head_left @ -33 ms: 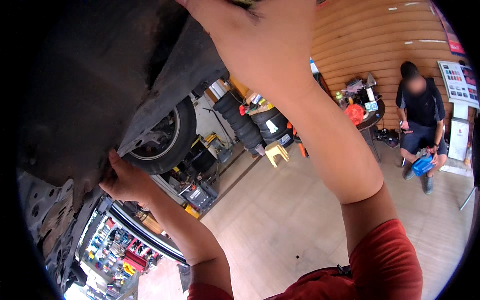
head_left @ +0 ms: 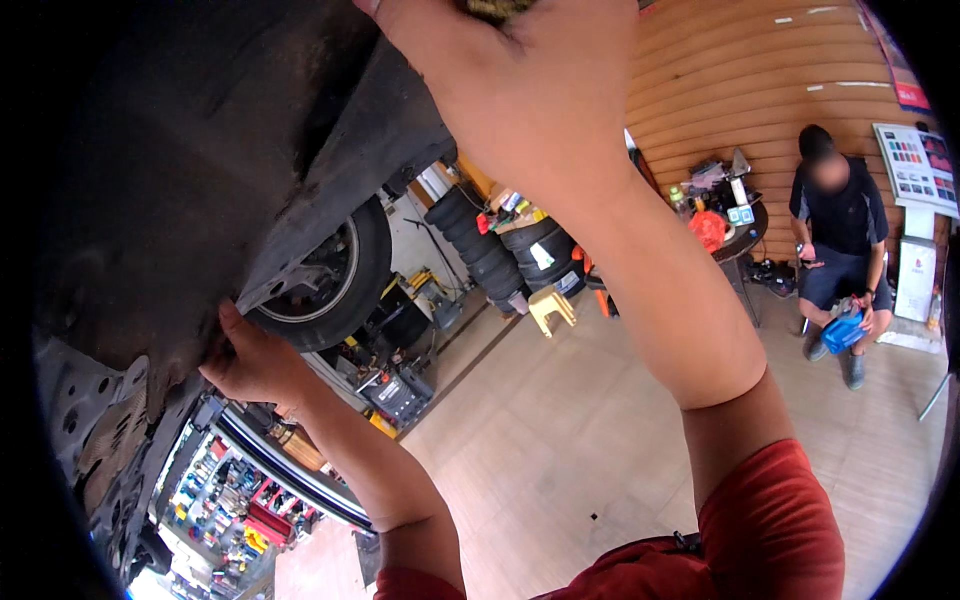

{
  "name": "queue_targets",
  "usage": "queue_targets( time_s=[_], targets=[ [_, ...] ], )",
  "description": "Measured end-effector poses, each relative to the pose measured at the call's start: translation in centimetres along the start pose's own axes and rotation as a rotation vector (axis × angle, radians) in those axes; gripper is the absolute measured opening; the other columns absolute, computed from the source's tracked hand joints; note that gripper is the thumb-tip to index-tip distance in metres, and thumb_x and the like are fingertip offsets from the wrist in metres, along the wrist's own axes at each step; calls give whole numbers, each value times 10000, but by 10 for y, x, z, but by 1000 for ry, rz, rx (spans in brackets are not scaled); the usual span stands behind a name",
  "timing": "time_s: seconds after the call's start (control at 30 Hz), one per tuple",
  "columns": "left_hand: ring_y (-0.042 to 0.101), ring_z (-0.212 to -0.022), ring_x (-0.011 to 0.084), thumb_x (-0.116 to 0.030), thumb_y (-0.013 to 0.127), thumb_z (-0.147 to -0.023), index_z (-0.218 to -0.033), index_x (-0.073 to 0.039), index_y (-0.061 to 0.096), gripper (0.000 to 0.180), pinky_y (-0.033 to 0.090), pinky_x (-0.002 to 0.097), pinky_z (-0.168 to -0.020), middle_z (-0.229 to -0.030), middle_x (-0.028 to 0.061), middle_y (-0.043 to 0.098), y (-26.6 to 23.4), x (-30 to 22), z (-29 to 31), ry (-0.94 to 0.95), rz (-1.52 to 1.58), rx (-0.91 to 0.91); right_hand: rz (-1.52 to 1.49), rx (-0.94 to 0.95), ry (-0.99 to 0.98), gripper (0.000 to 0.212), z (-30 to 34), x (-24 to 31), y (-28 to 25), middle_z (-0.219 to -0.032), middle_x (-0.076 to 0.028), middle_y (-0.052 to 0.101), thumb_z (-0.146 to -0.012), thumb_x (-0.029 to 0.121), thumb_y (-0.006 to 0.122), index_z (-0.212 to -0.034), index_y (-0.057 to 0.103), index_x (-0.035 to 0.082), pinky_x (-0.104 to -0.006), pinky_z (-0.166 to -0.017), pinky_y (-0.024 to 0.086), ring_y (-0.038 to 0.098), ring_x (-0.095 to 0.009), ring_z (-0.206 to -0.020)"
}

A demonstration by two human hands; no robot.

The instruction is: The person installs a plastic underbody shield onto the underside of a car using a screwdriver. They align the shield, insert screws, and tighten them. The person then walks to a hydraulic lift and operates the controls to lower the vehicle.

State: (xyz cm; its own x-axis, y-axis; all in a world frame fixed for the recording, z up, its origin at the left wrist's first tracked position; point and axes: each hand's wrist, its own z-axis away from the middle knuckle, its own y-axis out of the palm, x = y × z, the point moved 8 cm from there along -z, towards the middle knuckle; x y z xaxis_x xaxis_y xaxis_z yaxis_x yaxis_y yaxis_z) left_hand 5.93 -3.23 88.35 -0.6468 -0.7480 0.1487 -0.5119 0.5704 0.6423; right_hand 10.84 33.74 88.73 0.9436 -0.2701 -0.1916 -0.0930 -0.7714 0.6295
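The pale floor carries a yellow stool.

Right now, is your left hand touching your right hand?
Apart. The head view shows the left hand low and the right hand high, with the dark underside visible between them.

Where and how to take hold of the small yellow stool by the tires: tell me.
Probably by the seat rim of the yellow stool, coming from above on the near side. It stands upright on spread legs, so the seat edge is on top, while the stacked tires crowd its far side.
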Motion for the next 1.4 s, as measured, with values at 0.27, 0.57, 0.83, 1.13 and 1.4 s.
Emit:
queue_targets(
  time_s=[0.27, 0.57, 0.83, 1.13, 1.4],
  targets=[
    [641, -774, 150, -174, 757, -790, -946, 60, 638, 305, 494, 281, -627, -910, 110, 687, -1, 4, -3, -4, -2, -18, 10, -16, -163, 274, -9, -2, -9, -738, -56, 580, -819, 108, 684, -1022, 519, 26, -263, -564, 462, 564, -124, -634],
    [648, -740, 161, -192, 738, -806, -924, 50, 625, 292, 496, 296, -573, -861, 112, 684, -1, -1, -7, 78, -131, 83, -549, -39, 313, 221, -16, -26, -18, -687, -24, 562, -864, 88, 652, -1025, 527, 6, -194, -424, 367, 491, -70, -503],
    [643, -713, 144, -189, 742, -802, -935, 52, 612, 303, 501, 266, -556, -869, 105, 677, 3, -1, -7, -26, 230, 83, -527, 138, 192, 355, -43, 39, -2, -681, -40, 576, -820, 251, 721, -992, 531, 7, -191, -455, 403, 505, -87, -518],
    [635, -794, 138, -168, 707, -836, -1026, 68, 590, 325, 516, 245, -611, -927, 120, 670, 3, -15, -6, 76, 136, 81, -78, 32, 131, 274, -60, 54, -11, -665, -57, 585, -813, 232, 710, -834, 562, 2, -206, -481, 425, 533, -96, -545],
    [660, -834, 184, -247, 699, -845, -1040, 32, 611, 351, 517, 309, -675, -965, 125, 685, 17, -11, -29, 23, -10, 236, -139, 91, 328, 195, -62, 45, -9, -673, -46, 585, -839, 155, 673, -893, 579, -7, -201, -426, 384, 517, -76, -517]
  ],
)
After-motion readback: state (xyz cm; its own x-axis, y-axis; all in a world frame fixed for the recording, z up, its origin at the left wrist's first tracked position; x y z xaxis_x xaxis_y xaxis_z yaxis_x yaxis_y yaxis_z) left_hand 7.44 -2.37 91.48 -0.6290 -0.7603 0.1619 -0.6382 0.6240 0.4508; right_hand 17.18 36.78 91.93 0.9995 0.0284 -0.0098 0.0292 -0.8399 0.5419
